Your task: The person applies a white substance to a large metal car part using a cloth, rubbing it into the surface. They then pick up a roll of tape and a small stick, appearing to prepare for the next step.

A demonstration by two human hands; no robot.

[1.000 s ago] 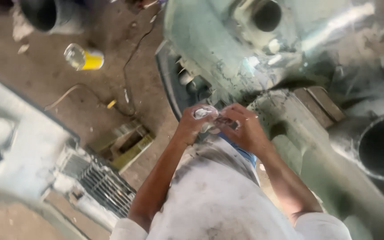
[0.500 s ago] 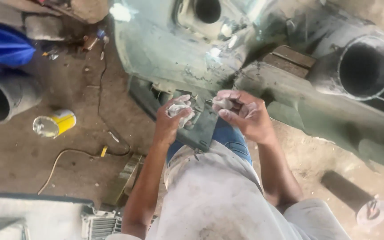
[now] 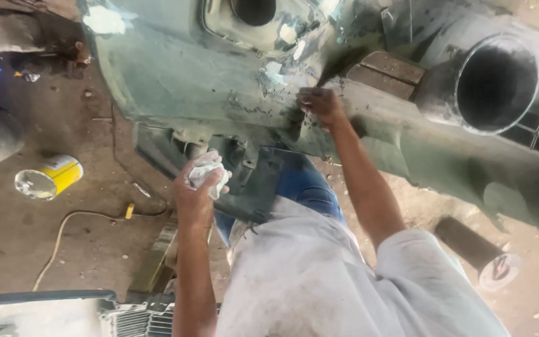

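**Two hands at a grey-green moulded panel on a workshop floor**

Over a dusty concrete floor (image 3: 14,243), seen from the person's own head looking down, a large grey-green moulded panel (image 3: 176,75) stretches across the top of the view. It has a round hole near the upper middle and a wide dark tube opening (image 3: 497,84) at the right.

At the panel's middle, the right hand (image 3: 320,105) presses against the surface, fingers curled together on something small and dark; what it is cannot be made out. Lower and left of it, well apart, the left hand (image 3: 198,190) has its grip clamped on a crumpled white rag (image 3: 208,173), held in the air just below the panel's lower edge.

A pale grey shirt and blue trousers fill the lower middle. On the floor at the left lies a tipped yellow can (image 3: 51,177) with a shiny open end, near a pale cable (image 3: 70,231) that curves across the concrete.
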